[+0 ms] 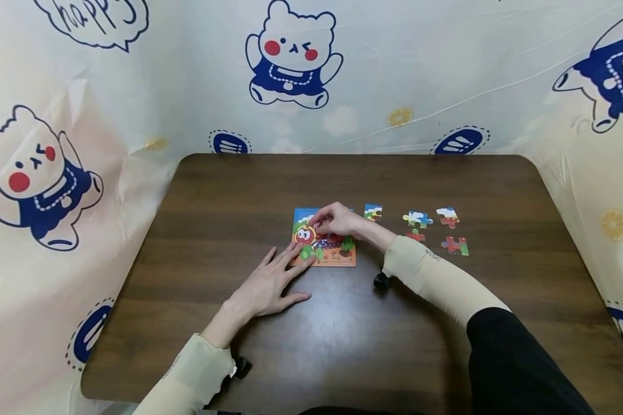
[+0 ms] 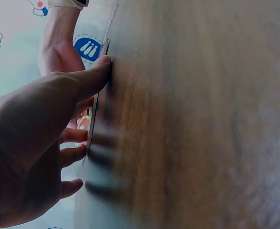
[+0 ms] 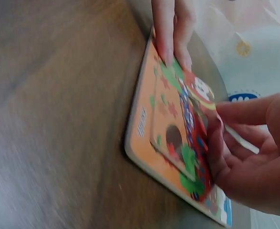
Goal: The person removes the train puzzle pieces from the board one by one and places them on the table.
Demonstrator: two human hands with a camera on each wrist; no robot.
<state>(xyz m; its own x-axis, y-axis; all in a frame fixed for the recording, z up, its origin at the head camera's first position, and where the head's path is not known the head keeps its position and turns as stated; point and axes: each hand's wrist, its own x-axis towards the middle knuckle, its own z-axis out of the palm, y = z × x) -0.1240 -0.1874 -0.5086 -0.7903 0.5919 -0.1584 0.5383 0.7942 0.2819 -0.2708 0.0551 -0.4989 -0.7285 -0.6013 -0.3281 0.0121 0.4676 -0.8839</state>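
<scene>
now the right hand [image 1: 337, 220] pinches a thin puzzle piece [image 3: 244, 140] between thumb and fingers, over the puzzle board [image 1: 337, 261]; the left hand [image 1: 269, 286], fingers spread, touches its left side. the piece seems light, stiff — best taken by its edges, as it could crease. loose pieces [image 1: 454, 246] lie rightward.

The hands [image 1: 272, 285] partly hide the puzzle board [image 1: 337, 262], and the head view's right edge crops a printed bear [image 1: 614, 70]
</scene>
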